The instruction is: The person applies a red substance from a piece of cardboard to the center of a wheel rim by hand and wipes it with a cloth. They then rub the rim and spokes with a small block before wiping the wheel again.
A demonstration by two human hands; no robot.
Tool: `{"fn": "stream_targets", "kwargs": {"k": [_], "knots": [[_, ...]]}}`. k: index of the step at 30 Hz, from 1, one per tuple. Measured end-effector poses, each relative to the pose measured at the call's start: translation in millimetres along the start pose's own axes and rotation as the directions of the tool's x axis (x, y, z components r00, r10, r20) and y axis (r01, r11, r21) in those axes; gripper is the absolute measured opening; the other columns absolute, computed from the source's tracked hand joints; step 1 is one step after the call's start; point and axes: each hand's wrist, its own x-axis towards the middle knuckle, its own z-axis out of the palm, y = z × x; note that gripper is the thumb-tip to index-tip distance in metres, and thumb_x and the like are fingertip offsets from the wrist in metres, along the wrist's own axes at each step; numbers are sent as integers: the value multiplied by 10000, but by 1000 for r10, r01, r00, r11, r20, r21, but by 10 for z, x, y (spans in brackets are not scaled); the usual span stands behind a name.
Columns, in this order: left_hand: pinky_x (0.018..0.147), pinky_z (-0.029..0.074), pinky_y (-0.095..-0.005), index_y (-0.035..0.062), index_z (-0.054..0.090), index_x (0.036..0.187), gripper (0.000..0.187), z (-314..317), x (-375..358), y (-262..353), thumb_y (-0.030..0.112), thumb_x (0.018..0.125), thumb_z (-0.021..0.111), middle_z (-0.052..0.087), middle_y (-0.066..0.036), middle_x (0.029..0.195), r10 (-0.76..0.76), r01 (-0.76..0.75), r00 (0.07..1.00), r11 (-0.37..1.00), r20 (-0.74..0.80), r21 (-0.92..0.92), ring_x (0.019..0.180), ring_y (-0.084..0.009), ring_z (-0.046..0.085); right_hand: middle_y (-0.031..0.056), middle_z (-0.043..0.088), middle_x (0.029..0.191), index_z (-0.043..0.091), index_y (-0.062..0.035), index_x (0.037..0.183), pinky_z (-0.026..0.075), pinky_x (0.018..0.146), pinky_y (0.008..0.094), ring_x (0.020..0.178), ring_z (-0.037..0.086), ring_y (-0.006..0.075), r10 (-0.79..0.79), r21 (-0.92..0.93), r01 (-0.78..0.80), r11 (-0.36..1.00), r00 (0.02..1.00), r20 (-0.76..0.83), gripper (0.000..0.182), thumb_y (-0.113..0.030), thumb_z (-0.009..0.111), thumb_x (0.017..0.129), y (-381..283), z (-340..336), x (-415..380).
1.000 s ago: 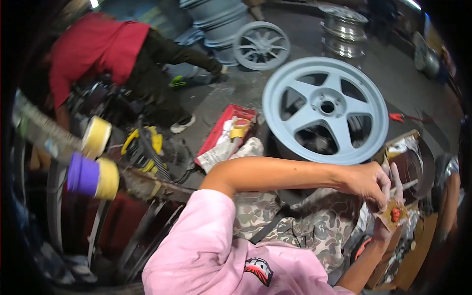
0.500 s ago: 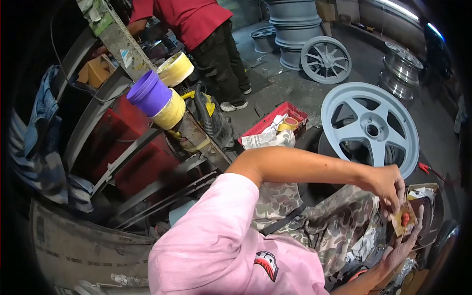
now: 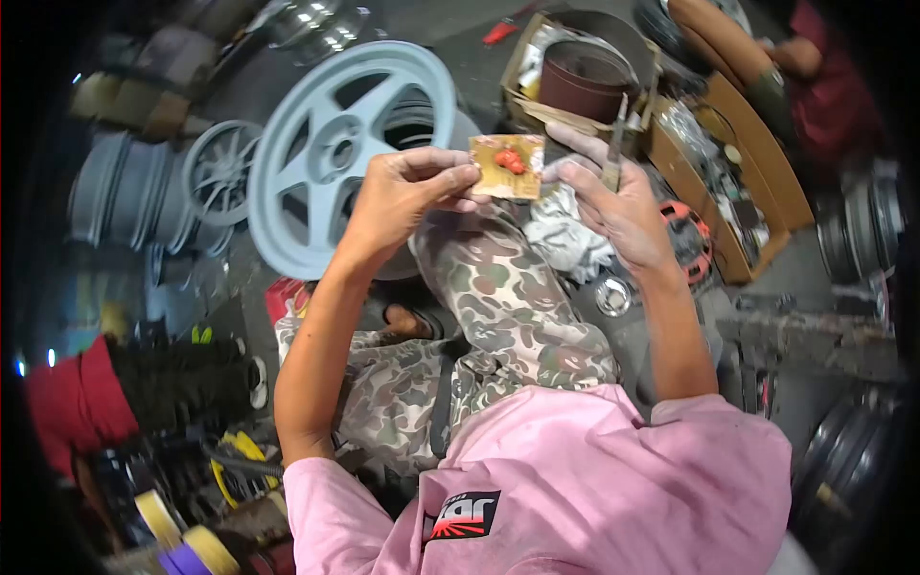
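Observation:
My left hand (image 3: 426,184) pinches the left edge of a small yellow-brown card (image 3: 494,184) between thumb and fingers. A dab of orange-red paste (image 3: 511,160) sits on the card's face. In my right hand (image 3: 613,196) is a slim metal-bladed tool (image 3: 618,134), its narrow tip pointing up and away; its handle is mostly hidden by the fingers. The right fingertips are right at the card's right edge, and pale dust coats them. Both hands are raised above my knees. Behind the left hand leans a light grey five-spoke wheel rim (image 3: 340,149).
At the front stands a box (image 3: 527,107) with a roll of dark sandpaper (image 3: 585,81). A long cardboard box (image 3: 757,201) with small items lies right. Crumpled white paper (image 3: 565,230) and an orange-red ring (image 3: 688,240) lie between. People work at left (image 3: 86,393) and upper right (image 3: 834,86).
My view has swung round to the right, so the five-spoke rim now appears left. The card has come up in front of me, with the slim tool now visible in my right hand.

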Motion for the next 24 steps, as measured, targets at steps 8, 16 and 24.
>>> {"fn": "stream_targets", "kwargs": {"k": [8, 16, 24], "knots": [[734, 616, -237, -75, 726, 1110, 217, 132, 174, -192, 91, 970, 721, 748, -115, 948, -34, 31, 994, 999, 99, 32, 810, -131, 728, -33, 715, 923, 563, -48, 1453, 258, 459, 157, 551, 374, -34, -43, -223, 9, 975, 988, -151, 484, -136, 684, 992, 200, -156, -42], [774, 617, -282, -33, 735, 1094, 178, 295, 466, -318, 92, 968, 722, 755, -90, 945, -27, 4, 984, 992, 177, 125, 838, -153, 741, -93, 651, 875, 565, -65, 1464, 263, 481, 176, 566, 361, -24, -29, -195, -3, 981, 987, -159, 504, -134, 701, 984, 125, -408, -12], [828, 584, -263, -39, 708, 1183, 241, 879, 933, -166, 119, 1005, 673, 754, -87, 1034, -36, -130, 813, 962, 581, 240, 908, -127, 722, 155, 745, 1166, 453, -164, 1558, 552, 837, 481, 959, 733, 325, 65, -283, -142, 948, 962, -263, 587, -275, 641, 1013, -150, -1099, -529]]}}
